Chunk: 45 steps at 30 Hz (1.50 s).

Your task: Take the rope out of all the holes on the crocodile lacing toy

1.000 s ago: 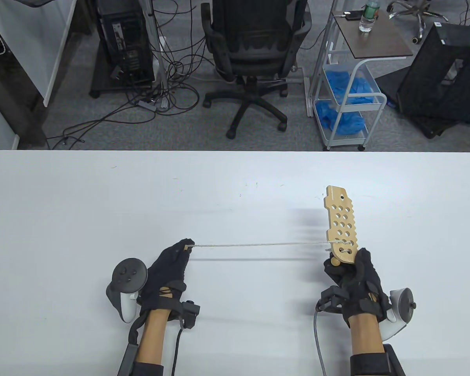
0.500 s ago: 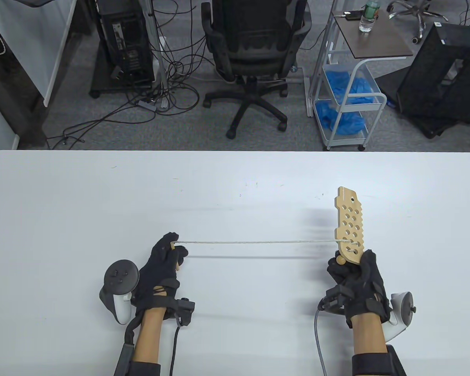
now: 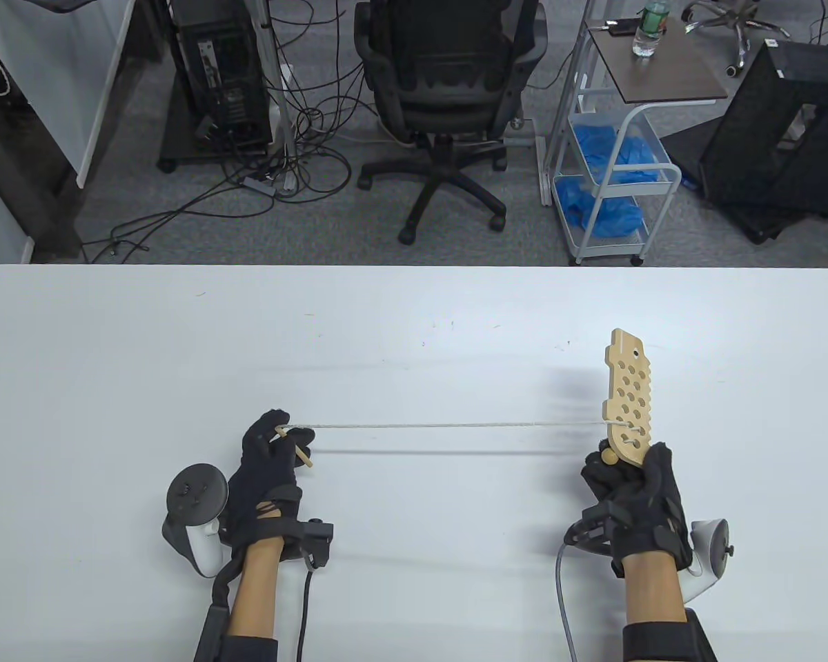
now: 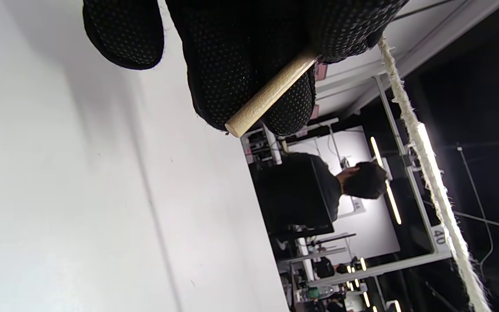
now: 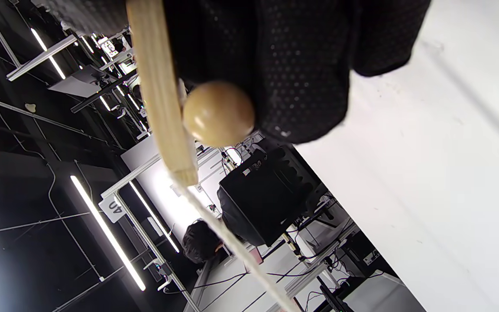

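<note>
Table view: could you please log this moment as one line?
left hand: pinches peg | rope: taut | right hand: holds board | rope in a low hole

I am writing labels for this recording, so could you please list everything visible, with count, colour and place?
crocodile lacing toy: 1, light wood, upright, table's right
rope: 1, off-white, taut between both hands
wooden stick: 1, tan, at rope's left end
wooden ball: 1, tan, beside toy's lower end
table: 1, white
office chair: 1, black, behind table
cart: 1, white, blue items inside
bottle: 1, clear, on cart top
left hand: black glove, pinches stick
right hand: black glove, grips toy
</note>
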Each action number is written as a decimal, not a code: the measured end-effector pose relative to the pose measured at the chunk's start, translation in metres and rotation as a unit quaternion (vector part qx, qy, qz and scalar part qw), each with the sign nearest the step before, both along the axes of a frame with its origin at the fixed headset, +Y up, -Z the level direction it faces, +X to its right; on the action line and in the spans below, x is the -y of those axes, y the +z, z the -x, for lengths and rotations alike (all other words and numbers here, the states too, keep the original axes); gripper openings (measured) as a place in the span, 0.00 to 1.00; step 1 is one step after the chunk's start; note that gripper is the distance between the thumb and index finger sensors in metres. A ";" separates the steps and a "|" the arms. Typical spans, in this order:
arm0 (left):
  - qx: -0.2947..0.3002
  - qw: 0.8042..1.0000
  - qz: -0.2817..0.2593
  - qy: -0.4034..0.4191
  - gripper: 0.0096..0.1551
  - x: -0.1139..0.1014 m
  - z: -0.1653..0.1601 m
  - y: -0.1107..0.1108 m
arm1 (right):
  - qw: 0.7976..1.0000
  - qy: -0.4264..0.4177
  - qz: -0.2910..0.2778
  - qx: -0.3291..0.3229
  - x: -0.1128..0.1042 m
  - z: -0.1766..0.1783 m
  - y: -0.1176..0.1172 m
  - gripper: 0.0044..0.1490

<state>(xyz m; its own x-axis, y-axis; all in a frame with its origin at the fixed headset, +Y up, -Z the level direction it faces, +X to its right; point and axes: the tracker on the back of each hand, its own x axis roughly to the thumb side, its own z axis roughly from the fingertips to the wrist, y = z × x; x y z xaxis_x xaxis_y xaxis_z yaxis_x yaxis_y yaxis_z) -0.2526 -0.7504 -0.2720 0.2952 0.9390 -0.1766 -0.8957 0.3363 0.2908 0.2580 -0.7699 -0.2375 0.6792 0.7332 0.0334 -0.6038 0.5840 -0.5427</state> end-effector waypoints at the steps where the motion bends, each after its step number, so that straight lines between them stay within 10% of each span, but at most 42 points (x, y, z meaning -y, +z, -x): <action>1: -0.004 1.000 0.000 0.005 0.29 0.001 0.001 0.000 | 1.000 -0.003 0.000 0.001 0.000 0.000 0.000 0.31; 26: -0.109 0.979 -0.010 0.172 0.33 0.015 0.018 0.013 | 0.996 -0.072 -0.027 0.055 0.007 -0.004 0.004 0.31; 39: -0.024 0.996 -0.089 -0.016 0.25 -0.010 -0.011 0.001 | 0.999 0.040 -0.020 -0.025 0.003 0.016 -0.006 0.31; 45: 0.067 0.971 -0.120 -0.195 0.23 -0.022 -0.050 -0.001 | 0.984 0.140 -0.018 -0.109 0.000 0.037 -0.014 0.32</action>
